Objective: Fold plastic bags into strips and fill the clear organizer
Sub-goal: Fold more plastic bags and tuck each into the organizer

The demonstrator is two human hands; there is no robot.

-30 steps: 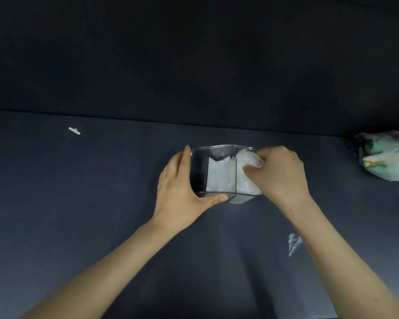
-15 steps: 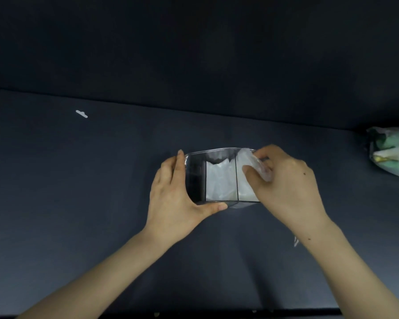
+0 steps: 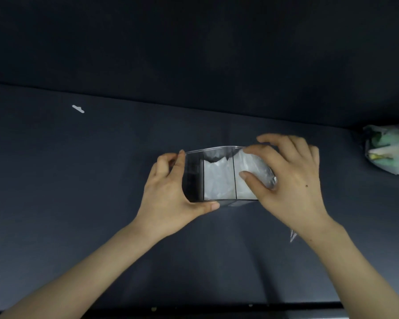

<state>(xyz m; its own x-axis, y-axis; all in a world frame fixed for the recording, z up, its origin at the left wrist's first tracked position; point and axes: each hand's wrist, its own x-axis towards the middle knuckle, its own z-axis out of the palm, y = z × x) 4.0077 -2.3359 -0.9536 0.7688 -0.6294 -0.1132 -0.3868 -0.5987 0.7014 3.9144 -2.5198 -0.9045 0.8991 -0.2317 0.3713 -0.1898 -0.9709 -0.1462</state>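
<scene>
So the organizer sits mid-frame on the dark table. The left hand grips its left end, and the right hand pinches a white bag in the right slot. A second bag fills the middle one. There's a green bag at the right edge and a scrap in the upper left.

Two hands and forearms show, all bare as far as the picture's lower edge. The left hand has slim fingers and a short, trimmed thumbnail. The right hand bears a small dark mole on its back, and its nails are short as well. The left forearm and right forearm are slender and smooth.
</scene>
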